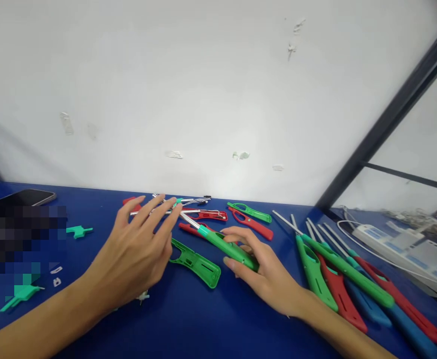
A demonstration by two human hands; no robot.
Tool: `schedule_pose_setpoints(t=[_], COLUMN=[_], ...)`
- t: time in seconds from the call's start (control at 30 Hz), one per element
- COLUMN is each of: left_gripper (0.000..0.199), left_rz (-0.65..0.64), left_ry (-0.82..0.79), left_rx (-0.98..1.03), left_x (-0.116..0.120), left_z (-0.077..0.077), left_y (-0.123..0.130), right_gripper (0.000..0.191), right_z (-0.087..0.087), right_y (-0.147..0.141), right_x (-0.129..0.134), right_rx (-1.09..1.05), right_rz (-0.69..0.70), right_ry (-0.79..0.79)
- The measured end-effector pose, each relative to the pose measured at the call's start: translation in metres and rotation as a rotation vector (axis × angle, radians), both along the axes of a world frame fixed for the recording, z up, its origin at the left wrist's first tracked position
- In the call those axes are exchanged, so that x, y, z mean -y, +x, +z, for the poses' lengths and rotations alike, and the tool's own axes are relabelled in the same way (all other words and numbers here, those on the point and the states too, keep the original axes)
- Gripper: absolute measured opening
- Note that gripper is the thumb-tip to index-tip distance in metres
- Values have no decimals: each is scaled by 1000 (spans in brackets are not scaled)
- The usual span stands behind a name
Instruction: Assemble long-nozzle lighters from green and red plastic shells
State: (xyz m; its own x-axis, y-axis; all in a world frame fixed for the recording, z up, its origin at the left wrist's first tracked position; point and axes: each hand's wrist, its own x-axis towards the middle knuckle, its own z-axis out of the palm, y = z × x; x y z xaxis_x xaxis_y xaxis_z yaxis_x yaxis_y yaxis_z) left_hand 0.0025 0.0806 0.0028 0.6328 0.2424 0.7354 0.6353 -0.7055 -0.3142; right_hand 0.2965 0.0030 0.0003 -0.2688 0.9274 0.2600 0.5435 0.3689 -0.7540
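Right of the green casing half (pixel 199 264), the right hand (pixel 265 267) grips the green lighter (pixel 216 242) — metal tube (pixel 190 221) slanting away leftward, toward the spread fingers of the left hand (pixel 139 244).

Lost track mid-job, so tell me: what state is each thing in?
Right hand: fingers closed around the green lighter.
Green lighter: held, metal rod attached.
Left hand: fingers spread by the metal rod; any grip hidden.
Front green shell: open, hollow side up.
Open red shell: metal parts showing inside.
Lighters at right: look assembled, overlapping.
Teal pieces at left: loose, apart.
Phone: lying flat, screen dark.
Power strip: on or off unclear.
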Motion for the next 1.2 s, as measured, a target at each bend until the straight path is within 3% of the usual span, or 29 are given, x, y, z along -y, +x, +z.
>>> schedule_pose_setpoints(t=[0.27, 0.73, 0.9, 1.07, 1.2], left_gripper=[52, 54, 60, 59, 54], left_rz=[129, 44, -120, -297, -373], left_ry=[75, 46, -25, -57, -55], left_rx=[13, -68, -53, -58, -56], left_x=[-8, 1, 14, 19, 11], left_z=[8, 4, 3, -4, -10], left_y=[-5, -2, -1, -5, -11], right_gripper=[47, 40, 37, 46, 54], right_z=[1, 0, 2, 25, 46], right_y=[2, -1, 3, 32, 85], right_x=[0, 2, -5, -18, 4], right_rx=[4, -17, -30, -79, -89], right_rz=[-18, -32, -48, -297, -599], right_ry=[18, 105, 184, 335, 422])
